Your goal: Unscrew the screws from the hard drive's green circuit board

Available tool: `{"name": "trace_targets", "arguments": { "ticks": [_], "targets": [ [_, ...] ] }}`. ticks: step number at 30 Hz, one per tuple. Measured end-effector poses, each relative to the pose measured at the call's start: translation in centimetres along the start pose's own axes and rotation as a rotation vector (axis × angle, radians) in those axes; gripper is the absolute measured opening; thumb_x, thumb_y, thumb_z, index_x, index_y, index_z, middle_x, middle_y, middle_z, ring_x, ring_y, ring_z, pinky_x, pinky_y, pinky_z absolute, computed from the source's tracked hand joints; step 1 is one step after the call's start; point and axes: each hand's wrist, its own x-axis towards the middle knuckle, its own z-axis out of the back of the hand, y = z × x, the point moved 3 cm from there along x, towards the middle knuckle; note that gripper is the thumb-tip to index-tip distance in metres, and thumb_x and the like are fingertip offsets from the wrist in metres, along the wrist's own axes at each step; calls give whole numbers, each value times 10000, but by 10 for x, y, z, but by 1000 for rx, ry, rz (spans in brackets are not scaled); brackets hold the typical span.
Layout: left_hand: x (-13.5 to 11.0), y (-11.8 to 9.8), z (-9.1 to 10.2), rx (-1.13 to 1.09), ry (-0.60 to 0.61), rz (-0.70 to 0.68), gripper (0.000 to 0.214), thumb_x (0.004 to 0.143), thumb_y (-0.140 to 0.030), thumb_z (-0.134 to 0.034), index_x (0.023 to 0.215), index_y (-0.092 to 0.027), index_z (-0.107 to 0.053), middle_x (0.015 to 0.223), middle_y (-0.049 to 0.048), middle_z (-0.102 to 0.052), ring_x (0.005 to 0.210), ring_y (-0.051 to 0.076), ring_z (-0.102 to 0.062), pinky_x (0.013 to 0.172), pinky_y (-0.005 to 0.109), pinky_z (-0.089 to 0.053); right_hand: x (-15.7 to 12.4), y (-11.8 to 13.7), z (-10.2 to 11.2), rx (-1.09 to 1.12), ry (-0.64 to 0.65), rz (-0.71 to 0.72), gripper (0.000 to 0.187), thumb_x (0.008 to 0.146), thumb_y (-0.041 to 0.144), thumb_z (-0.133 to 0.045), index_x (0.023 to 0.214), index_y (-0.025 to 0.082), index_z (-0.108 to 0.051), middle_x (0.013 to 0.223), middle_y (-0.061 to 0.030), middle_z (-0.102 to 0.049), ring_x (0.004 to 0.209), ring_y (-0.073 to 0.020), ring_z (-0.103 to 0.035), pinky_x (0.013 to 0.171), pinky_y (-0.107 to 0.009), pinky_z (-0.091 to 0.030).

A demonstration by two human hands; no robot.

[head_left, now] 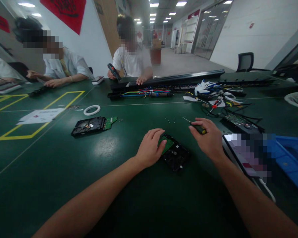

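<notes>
A black hard drive (pixel 175 155) lies on the green table (pixel 64 172) in front of me, with a green circuit board (pixel 167 144) on its upper left part. My left hand (pixel 150 148) rests on the drive's left end, fingers curled over the board's edge. My right hand (pixel 208 138) is closed on a small screwdriver (pixel 197 127) with a dark and yellow handle, its thin shaft pointing up and left, just right of the drive. A few tiny screws (pixel 170 120) lie beyond the drive.
A second opened hard drive with its green board (pixel 93 125) lies to the left, near a white tape ring (pixel 91 110). A phone (pixel 248 152) and blue tray (pixel 291 162) sit at right. Cables, gloves and long black cases (pixel 169 82) fill the far side, where two people work.
</notes>
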Motion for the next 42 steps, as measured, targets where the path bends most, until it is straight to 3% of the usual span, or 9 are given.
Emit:
{"name": "trace_targets", "arguments": {
  "ticks": [6, 10, 14, 20, 28, 34, 37, 39, 42],
  "targets": [
    [-13, 16, 4, -52, -104, 29, 213, 1057, -240, -538, 1253, -220, -619, 1322, 122, -666, 1266, 273, -621, 1077, 495, -536, -3, 6, -2, 32, -28, 59, 292, 956, 304, -688, 1244, 253, -684, 1255, -106, -757, 1156, -311, -721, 1005, -543, -578],
    [-11, 20, 6, -123, -178, 88, 133, 1073, -262, -531, 1012, -215, -639, 1145, 85, -714, 1095, 232, -669, 975, 424, -556, -6, 10, 0, 80, -101, 40, 475, 963, 333, -713, 1398, 254, -541, 1142, -92, -768, 878, -260, -761, 798, -459, -633],
    [-8, 23, 6, -132, -185, 129, 206, 1090, -299, -508, 978, -210, -656, 1048, 72, -714, 1010, 217, -666, 914, 375, -542, -7, 14, 5, 17, -129, 107, 589, 966, 372, -724, 1480, 278, -452, 1021, -60, -729, 694, -222, -702, 636, -402, -600],
    [-9, 32, 7, -142, -202, 229, 210, 1070, -340, -569, 977, -207, -702, 977, 45, -720, 926, 199, -666, 814, 334, -517, -9, 10, -4, -42, -61, 202, 553, 993, 343, -684, 1504, 326, -473, 1240, -89, -709, 842, -250, -722, 823, -480, -636],
    [-9, 40, 10, -233, -324, 337, 492, 1019, -441, -657, 596, -202, -581, 857, 27, -729, 790, 166, -678, 724, 307, -507, -6, 3, -10, -40, 25, 155, 685, 964, 267, -656, 1600, 298, -404, 1353, -131, -674, 978, -292, -732, 874, -517, -644],
    [-8, 40, 8, -265, -304, 257, 408, 1062, -410, -589, 731, -208, -717, 1018, 58, -750, 936, 188, -716, 795, 326, -574, -10, 3, -13, 91, 21, 122, 715, 960, 221, -638, 1614, 289, -358, 1385, -135, -669, 1006, -277, -765, 920, -511, -662],
    [-8, 31, 5, -257, -193, 121, 249, 1082, -343, -553, 1055, -224, -770, 1173, 79, -740, 1062, 210, -709, 914, 384, -597, -9, 5, -11, 83, -66, 148, 716, 951, 252, -680, 1600, 300, -381, 1354, -130, -678, 934, -268, -771, 864, -507, -682],
    [-9, 21, 3, -209, -91, -6, 271, 1081, -325, -553, 1291, -231, -697, 1254, 96, -724, 1166, 236, -680, 1007, 451, -577, -9, 8, -8, 88, -141, 166, 738, 935, 271, -720, 1593, 313, -389, 1363, -127, -668, 906, -262, -768, 825, -498, -692],
    [-11, 6, 0, -138, 77, -196, 369, 1057, -368, -596, 1397, -225, -614, 1334, 109, -706, 1259, 269, -645, 1078, 502, -539, -12, 16, -4, 150, -172, 164, 776, 915, 287, -760, 1591, 322, -381, 1345, -116, -667, 905, -256, -766, 785, -474, -701]
  ]
}}
